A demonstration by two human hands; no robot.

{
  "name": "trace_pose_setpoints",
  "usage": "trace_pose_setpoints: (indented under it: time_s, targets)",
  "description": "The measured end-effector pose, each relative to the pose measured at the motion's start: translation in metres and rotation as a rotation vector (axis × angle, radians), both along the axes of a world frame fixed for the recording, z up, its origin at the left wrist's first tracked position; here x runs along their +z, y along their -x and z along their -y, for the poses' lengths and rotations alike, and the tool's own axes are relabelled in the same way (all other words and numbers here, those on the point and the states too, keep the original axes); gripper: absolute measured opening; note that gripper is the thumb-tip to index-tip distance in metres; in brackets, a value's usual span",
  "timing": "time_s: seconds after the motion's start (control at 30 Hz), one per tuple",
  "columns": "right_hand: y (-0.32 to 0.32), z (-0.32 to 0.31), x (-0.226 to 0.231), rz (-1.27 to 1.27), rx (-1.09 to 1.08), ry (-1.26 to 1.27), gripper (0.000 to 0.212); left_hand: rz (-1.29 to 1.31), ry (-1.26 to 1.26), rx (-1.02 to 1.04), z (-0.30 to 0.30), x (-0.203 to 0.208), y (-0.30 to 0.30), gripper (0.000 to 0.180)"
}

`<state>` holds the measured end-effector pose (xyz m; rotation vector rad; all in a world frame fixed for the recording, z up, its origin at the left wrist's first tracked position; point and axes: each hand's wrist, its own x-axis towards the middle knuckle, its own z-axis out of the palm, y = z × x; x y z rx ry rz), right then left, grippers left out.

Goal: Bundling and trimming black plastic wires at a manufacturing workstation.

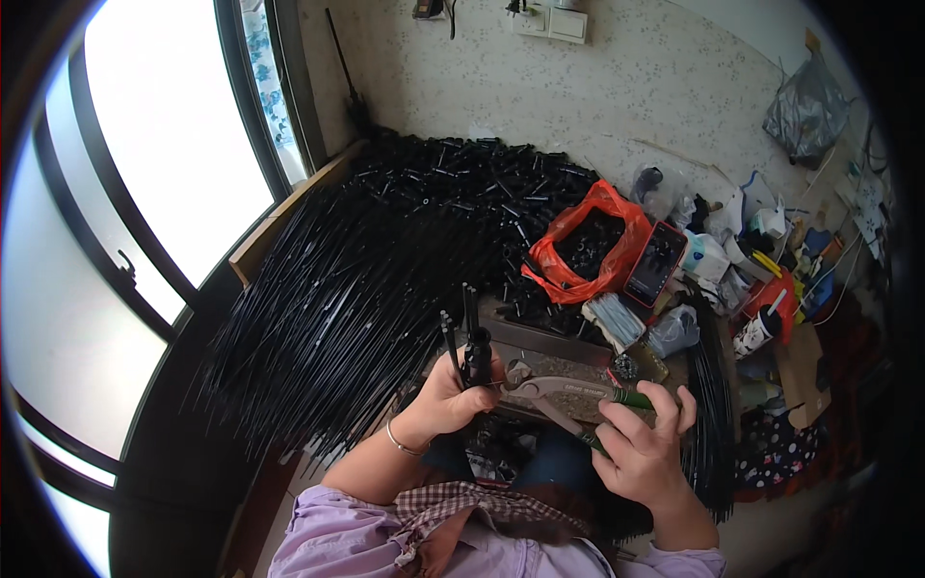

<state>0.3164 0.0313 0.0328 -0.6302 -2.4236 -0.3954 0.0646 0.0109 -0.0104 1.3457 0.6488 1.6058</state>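
My left hand (451, 397) is closed around a black plastic tube-like part (477, 358) and a few thin black rods (469, 306) that stick up past the fingers. Between thumb and fingers of my right hand (647, 451) are the green-gripped handles of hand shears (568, 387), spread apart. The curved metal jaws of the shears meet the lower side of the black part, right beside my left thumb. Whether the blades are closed on anything there is hard to make out. Below them, a worn wooden work surface (554, 364) shows scattered bits.
A large heap of long black rods (328, 318) spreads to the left, with short black tubes (462, 178) behind. An orange-red plastic bag (549, 260) of small black parts, a phone (655, 262), a patterned cup (756, 332) and clutter crowd the right. More rods (710, 414) lie beyond my right hand.
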Motion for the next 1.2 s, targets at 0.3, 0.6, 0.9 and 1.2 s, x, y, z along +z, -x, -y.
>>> trace_pose_setpoints:
  time_s: [0.3,0.6,0.9,1.2]
  targets:
    - [-0.005,-0.011,0.027,0.039,0.196,-0.305,0.025,0.046,0.051,0.076,0.004,-0.002,-0.001,0.046]
    - [0.006,0.018,-0.100,-0.794,1.105,2.582,0.038,0.144,-0.062,-0.028,-0.006,0.005,-0.013,0.041]
    - [0.015,-0.011,-0.042,-0.264,0.115,0.639,0.033,0.012,0.046,0.221,0.002,0.027,-0.017,0.025]
    - [0.015,0.007,-0.054,-0.303,0.224,1.514,0.037,-0.035,0.089,0.136,-0.005,0.025,-0.017,0.020]
